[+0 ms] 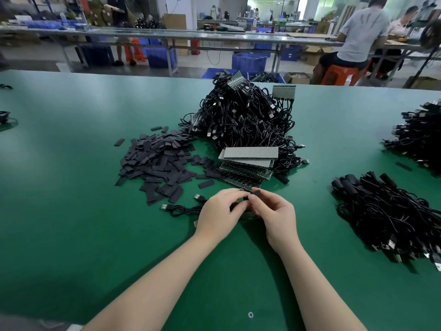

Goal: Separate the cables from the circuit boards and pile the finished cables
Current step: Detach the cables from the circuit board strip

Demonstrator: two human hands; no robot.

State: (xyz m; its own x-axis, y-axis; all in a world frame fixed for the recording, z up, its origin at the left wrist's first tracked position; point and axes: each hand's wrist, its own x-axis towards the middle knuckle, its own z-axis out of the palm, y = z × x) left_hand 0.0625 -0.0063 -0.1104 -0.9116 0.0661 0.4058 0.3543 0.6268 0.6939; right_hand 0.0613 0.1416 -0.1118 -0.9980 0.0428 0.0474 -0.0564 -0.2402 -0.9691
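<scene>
A small black piece (257, 194) is being pinched by the curled fingers of the right hand (274, 216). A black cable (183, 208) is being gripped by the left hand (220, 212). Circuit boards (248, 164) are being stacked at 12 o'clock from the hands, and finished cables (386, 211) are being piled at 3 o'clock on the green table (71, 211).
</scene>
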